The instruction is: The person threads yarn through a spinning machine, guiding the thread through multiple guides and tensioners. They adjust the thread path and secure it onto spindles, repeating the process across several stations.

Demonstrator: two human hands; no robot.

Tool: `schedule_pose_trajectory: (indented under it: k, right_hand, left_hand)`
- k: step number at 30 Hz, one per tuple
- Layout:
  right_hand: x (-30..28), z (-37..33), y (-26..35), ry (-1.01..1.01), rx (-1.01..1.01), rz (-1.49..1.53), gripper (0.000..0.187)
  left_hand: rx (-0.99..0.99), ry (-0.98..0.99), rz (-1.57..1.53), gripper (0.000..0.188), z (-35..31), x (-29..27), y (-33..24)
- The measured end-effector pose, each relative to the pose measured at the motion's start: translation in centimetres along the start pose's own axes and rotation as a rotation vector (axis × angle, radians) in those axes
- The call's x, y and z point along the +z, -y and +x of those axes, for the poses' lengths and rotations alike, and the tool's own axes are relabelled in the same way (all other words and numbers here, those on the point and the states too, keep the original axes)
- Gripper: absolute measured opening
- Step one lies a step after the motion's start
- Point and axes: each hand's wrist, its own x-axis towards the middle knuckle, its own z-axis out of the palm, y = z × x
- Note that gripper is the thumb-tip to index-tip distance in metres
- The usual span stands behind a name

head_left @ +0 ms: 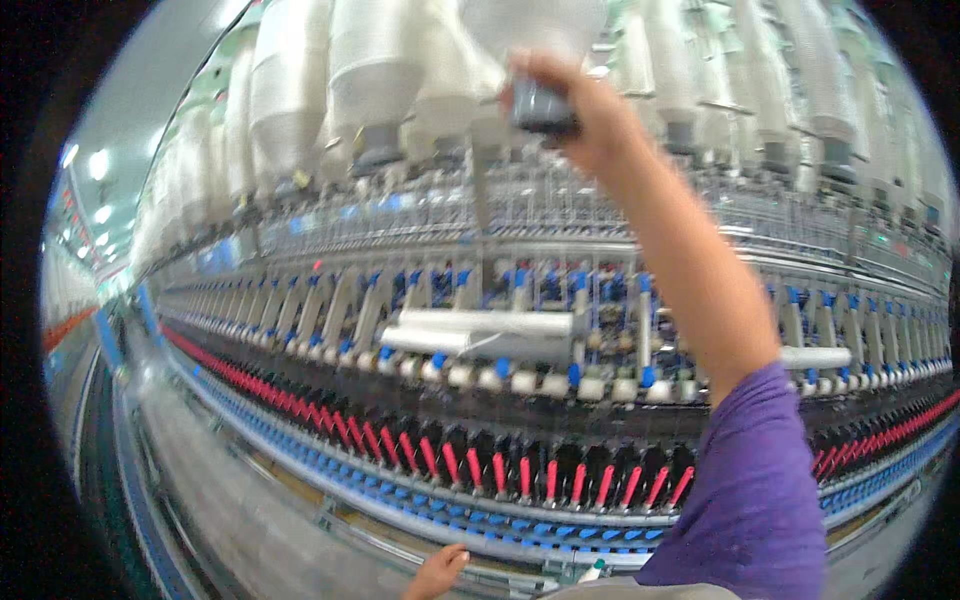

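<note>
The right hand is lifted to the top edge of the long metal spinning machine, its fingers wrapped around a smooth, dark grey, cylindrical end piece; blur hides how firm that hold is. The piece sits just under a large, white, fibre-wound hanging bobbin and looks like the lower end of its core, though whether the two are joined cannot be told.

For good handling, the hard end piece seems the right place to grip: fingertips pressed into the soft winding could scuff or tear it. Any push or pull would best run along the bobbin's own axis, slowly, so that it does not swing into the tapered white neighbouring bobbin on the left.

The left hand is low, near the machine's lower front edge, fingers curled; whether it has hold of anything cannot be told. Brought up as a second support, it would take strain off the reaching wrist. The short purple cloth sleeve appears in front of the row of slim pink upright spindles, so the elbow and cloth should be held well clear of them
</note>
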Motion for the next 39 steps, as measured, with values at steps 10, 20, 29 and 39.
schedule_pose_trajectory:
  k: [10, 20, 29, 39]
  right_hand:
    - [-11.0, -8.4, -1.5, -0.27, -0.226, -0.346, 0.045]
    - [-15.2, -2.9, 9.3, -0.363, -0.204, -0.908, 0.049]
    - [-20.3, -5.1, 4.7, -0.546, -0.381, -1.134, 0.088]
    - [-23.4, -7.6, 9.1, -0.01, -0.285, -0.247, 0.047]
  left_hand:
    - [-0.112, 0.023, 0.004, 0.065, -4.1, -12.1, -3.5]
    - [0.695, -0.209, 0.357, 0.05, 7.4, -6.2, -51.1]
    - [1.684, -0.728, 0.0, 0.061, 1.6, -5.8, -98.3]
    - [1.107, -1.062, 0.746, 0.05, 10.8, -4.0, -93.7]
